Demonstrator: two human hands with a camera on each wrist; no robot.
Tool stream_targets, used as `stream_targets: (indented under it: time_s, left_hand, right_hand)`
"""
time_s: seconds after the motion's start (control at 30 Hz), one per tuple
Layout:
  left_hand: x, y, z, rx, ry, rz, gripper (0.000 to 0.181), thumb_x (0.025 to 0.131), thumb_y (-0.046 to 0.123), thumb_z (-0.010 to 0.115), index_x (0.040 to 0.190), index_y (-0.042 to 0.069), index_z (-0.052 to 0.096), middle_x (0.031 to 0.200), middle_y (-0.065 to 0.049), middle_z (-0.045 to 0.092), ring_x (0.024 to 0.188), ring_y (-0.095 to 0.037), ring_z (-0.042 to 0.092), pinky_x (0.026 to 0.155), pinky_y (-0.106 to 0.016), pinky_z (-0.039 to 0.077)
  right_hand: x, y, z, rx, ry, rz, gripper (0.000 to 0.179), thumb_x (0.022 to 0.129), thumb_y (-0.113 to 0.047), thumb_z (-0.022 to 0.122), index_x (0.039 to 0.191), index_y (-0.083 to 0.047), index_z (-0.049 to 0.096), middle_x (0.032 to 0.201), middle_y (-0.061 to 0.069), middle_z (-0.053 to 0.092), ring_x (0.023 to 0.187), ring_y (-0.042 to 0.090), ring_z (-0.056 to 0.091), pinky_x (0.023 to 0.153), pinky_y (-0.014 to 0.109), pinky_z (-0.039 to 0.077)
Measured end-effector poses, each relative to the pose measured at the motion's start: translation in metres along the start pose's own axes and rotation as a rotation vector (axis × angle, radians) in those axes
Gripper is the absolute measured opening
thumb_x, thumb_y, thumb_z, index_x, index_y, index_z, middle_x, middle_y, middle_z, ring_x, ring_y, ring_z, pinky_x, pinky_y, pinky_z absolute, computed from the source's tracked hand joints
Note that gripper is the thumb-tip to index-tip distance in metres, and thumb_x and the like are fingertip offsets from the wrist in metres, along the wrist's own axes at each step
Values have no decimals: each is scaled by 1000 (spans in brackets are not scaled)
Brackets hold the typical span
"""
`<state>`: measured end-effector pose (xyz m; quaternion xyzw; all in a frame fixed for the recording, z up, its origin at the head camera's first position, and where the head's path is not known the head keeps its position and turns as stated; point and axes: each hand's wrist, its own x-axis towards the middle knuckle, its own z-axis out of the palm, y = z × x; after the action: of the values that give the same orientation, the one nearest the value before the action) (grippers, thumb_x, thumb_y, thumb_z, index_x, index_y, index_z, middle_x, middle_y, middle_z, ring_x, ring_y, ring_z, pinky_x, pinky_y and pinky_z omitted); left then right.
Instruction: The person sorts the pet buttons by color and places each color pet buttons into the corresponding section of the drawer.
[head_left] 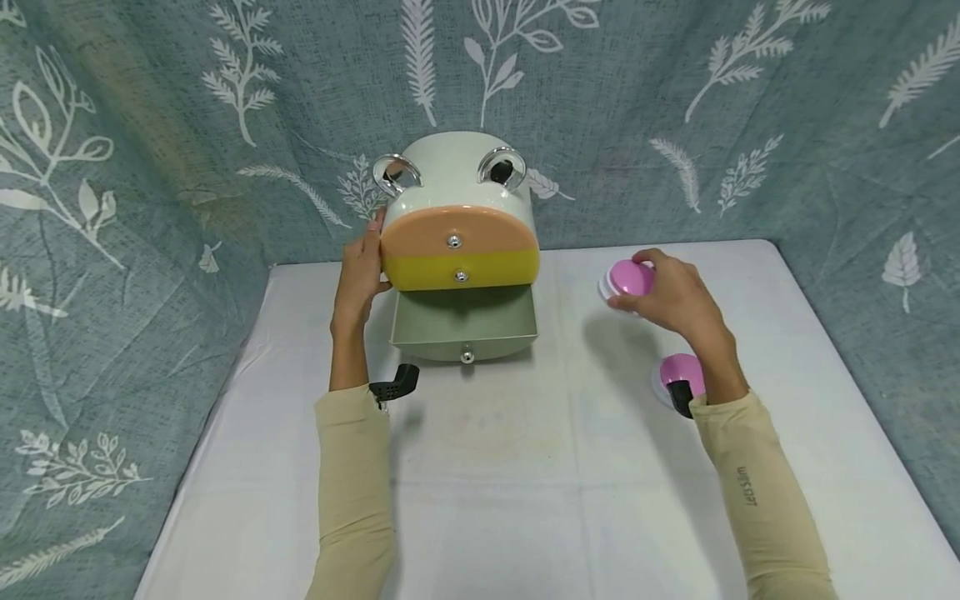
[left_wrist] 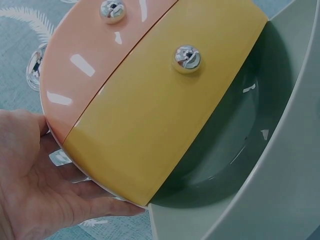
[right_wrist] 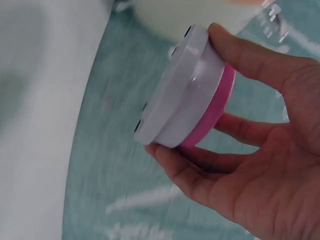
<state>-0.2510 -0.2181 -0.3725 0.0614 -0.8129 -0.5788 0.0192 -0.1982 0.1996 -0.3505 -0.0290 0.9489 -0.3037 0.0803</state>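
A rounded toy-like drawer box (head_left: 465, 175) stands at the back of the table, with silver rings on top and orange, yellow and green drawers. Its green bottom drawer (head_left: 465, 337) is pulled out, and no contents show inside. My left hand (head_left: 360, 271) grips the box's left side; in the left wrist view the fingers (left_wrist: 65, 172) pass behind its edge, the lowest digit reaching under the yellow drawer (left_wrist: 150, 95). My right hand (head_left: 678, 296) holds a round pink-and-white object (right_wrist: 195, 95) above the table, thumb on one rim and fingers on the other.
A second round pink-and-white object (head_left: 681, 372) lies on the white-covered table (head_left: 487, 517), partly hidden by the right wrist's black camera mount (head_left: 681, 398). A teal leaf-print curtain (head_left: 615, 125) hangs around the back and sides.
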Motion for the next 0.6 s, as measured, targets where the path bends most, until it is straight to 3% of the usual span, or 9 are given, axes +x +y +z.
stream_targets:
  time_s: [0.1, 0.27, 0.33, 0.4, 0.6]
  left_hand:
    - [0, 0, 0, -5, 0, 10, 66, 111, 58, 26, 154, 15, 52, 107, -1, 54, 101, -13, 56, 97, -60, 57]
    - [-2, -1, 0, 3, 2, 17, 61, 110, 61, 26, 158, 28, 46, 103, 1, 53, 99, -13, 56, 96, -59, 57]
    - [-3, -1, 0, 3, 6, 11, 63, 110, 62, 27, 156, 26, 49, 103, 1, 53, 98, -13, 56, 96, -58, 58]
    - [-4, -2, 0, 1, 9, 7, 66, 109, 63, 27, 154, 22, 52, 103, 0, 53, 98, -14, 56, 96, -59, 58]
    - [-3, -1, -1, -11, -6, 1, 62, 110, 61, 26, 159, 28, 44, 107, 0, 53, 102, -14, 56, 100, -60, 56]
  right_hand:
    - [-1, -18, 11, 25, -37, -59, 75, 90, -35, 82, 148, -2, 50, 136, 28, 61, 116, 40, 60, 96, 53, 51]
    - [1, -45, 37, 78, -82, -131, 69, 88, -34, 83, 144, -5, 55, 126, 22, 66, 108, 33, 61, 92, 44, 50]
    - [2, -56, 49, 104, -88, -147, 68, 87, -34, 85, 141, -7, 55, 121, 19, 67, 105, 31, 62, 90, 42, 50]
    - [2, -68, 61, 129, -82, -162, 66, 86, -35, 86, 136, -7, 54, 115, 17, 67, 102, 30, 63, 87, 40, 51]
    - [10, -94, 100, 198, -17, -209, 57, 84, -37, 89, 120, -8, 54, 103, 13, 66, 93, 27, 61, 77, 35, 48]
